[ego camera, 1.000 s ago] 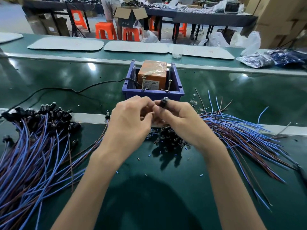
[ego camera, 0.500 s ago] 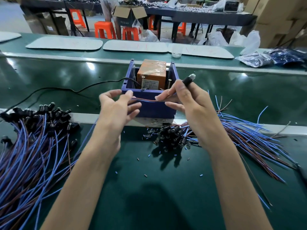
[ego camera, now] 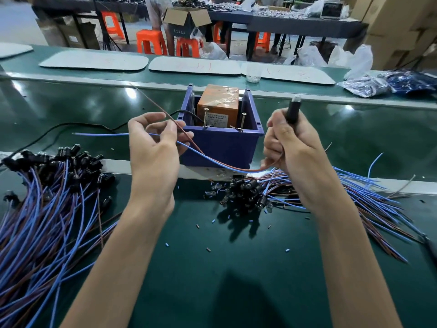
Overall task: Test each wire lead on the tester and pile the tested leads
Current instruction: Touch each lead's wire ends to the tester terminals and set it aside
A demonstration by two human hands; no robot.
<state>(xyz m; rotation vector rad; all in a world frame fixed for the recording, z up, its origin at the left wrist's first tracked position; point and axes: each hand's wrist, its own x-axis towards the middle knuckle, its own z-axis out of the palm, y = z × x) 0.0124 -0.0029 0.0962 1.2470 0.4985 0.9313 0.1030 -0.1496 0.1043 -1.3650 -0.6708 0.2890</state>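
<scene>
The tester (ego camera: 222, 143) is a purple box holding an orange block, with two upright screws at its front edge. My right hand (ego camera: 290, 143) grips one lead's black lamp holder (ego camera: 292, 112), clear bulb tip pointing up, to the right of the box. From it a blue wire and a brown wire (ego camera: 212, 162) sag across the box front to my left hand (ego camera: 153, 143), which pinches both near their free ends, left of the box. A pile of leads (ego camera: 42, 204) lies at the left. Another heap of leads (ego camera: 307, 192) lies under my right wrist.
A black cable (ego camera: 78, 125) runs from the tester off to the left over the green belt. Small cut bits of insulation (ego camera: 208, 249) dot the mat near me. White pads (ego camera: 194, 65), a small clear cup (ego camera: 253, 75) and plastic bags (ego camera: 369, 85) sit beyond the belt.
My hands have risen from the heap and drawn apart, pulling one lead out. The right hand carried the lamp holder up and right; the left slid along the wires to their free ends.
</scene>
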